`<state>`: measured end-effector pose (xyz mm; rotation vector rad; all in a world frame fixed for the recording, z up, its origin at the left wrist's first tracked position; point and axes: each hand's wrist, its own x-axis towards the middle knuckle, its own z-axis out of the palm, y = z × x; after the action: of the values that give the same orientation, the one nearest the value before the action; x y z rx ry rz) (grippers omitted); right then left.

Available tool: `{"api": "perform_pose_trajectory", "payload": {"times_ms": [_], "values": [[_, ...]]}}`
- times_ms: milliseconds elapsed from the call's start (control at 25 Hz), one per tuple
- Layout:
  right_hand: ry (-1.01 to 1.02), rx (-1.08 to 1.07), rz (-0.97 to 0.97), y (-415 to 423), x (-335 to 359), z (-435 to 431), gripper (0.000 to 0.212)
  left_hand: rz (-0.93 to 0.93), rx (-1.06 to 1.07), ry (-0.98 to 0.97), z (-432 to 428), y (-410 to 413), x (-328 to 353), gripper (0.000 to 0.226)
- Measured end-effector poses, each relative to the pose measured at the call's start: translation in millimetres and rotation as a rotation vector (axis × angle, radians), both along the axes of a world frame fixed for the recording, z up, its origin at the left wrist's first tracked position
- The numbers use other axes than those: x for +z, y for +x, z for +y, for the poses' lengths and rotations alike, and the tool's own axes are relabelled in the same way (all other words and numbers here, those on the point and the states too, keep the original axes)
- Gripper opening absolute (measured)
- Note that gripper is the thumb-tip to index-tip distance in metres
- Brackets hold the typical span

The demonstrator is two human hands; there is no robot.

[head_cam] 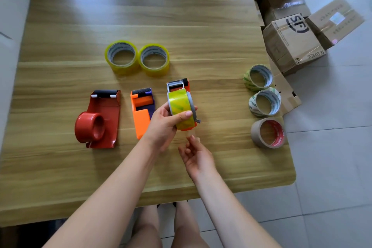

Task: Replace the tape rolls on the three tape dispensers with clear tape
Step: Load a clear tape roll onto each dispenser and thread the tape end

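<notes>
- The table [60,177] is pale wood-grain laminate with a rounded near-right corner, standing on a floor of light grey tiles [332,147].
- The left hand [163,125] is clamped around an orange tape dispenser [182,104] loaded with a clear, yellowish roll, held above the table's middle.
- The right hand [196,154] sits just below it, fingers pinched together on a loose strip of clear tape [189,134] (hard to make out, being see-through).
- Flat on the table to the left lie a red dispenser [100,120], its hub bare, and a smaller orange-and-purple dispenser [142,110], beside each other.
- Behind them two clear tape rolls [121,56] lie flat, touching side by side.
- Along the right edge sit three more rolls in a line: two green-printed rolls [258,77] and, nearest, a brown roll [268,133].
- Past that edge, on the floor, cardboard boxes [291,44] are stacked; one reads "SF EXPRESS".
- Bare knees [167,227] show below the table's near edge.
</notes>
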<state>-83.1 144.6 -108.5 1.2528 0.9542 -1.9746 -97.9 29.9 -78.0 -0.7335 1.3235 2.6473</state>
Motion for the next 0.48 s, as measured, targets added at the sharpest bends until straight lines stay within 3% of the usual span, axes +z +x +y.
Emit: {"api": "perform_pose_trajectory", "payload": {"times_ms": [480], "values": [[0.314,0.168,-0.049,6,-15,-12,0.016,-0.063,-0.043,-0.154,23,14,-37,0.039]]}}
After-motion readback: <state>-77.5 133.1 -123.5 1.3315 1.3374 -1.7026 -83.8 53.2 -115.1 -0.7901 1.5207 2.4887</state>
